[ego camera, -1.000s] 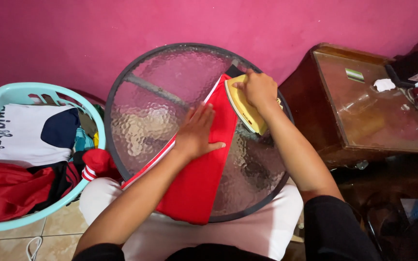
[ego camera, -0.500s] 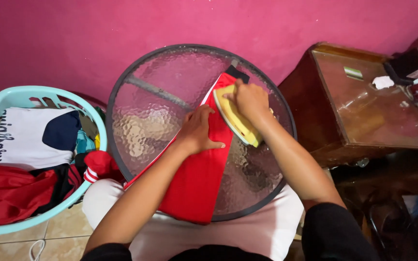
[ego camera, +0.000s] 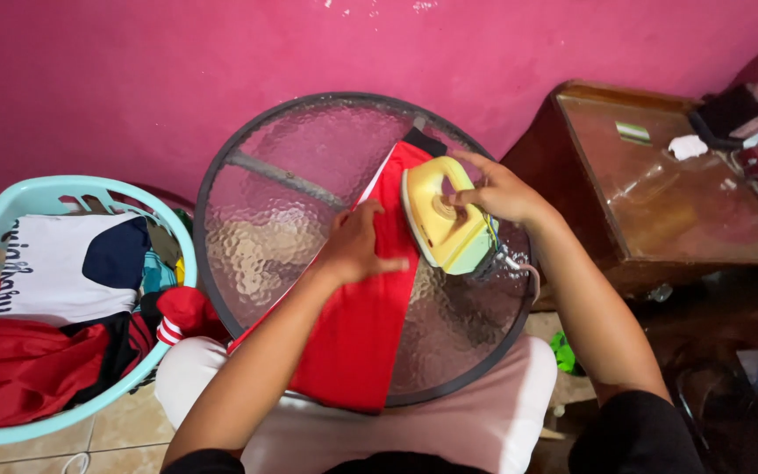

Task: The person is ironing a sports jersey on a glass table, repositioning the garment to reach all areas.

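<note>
Compared with half a second back: shifted the yellow iron point(ego camera: 445, 219) a little toward the near-right, and uncovered more of its top as the right hand point(ego camera: 497, 189) pulled back to the handle's far side. Barely budged the left hand point(ego camera: 357, 250).

Biggest first. Round glass table point(ego camera: 282, 237), pebbled top, sitting under both sets of fingers and over the lap. Probably hard and slick, so expected the cloth to slide if not pinned.

Then the red garment point(ego camera: 361, 325), folded into a long strip, lying under the left fingers and running from beyond the fingertips back over the near rim. Soft, light, floppy by the look of it; best pinned flat with a palm, not pinched. Long axis far to near, leaning slightly left on the near end.

Then the iron, just right of the left fingertips, resting on the strip's right edge. Judged it rigid, fairly heavy and hot underneath, so handle only. Nose aimed far-left, heel and grey cord point(ego camera: 519, 263) near-right; long axis roughly along the cloth.

Fingers: right ones curled around the handle, thumb on the near side. Left ones spread flat and loose, pressing the cloth, gripping nothing.

Off left of the left elbow, a turquoise laundry basket point(ego camera: 37, 197) full of clothes.
</note>
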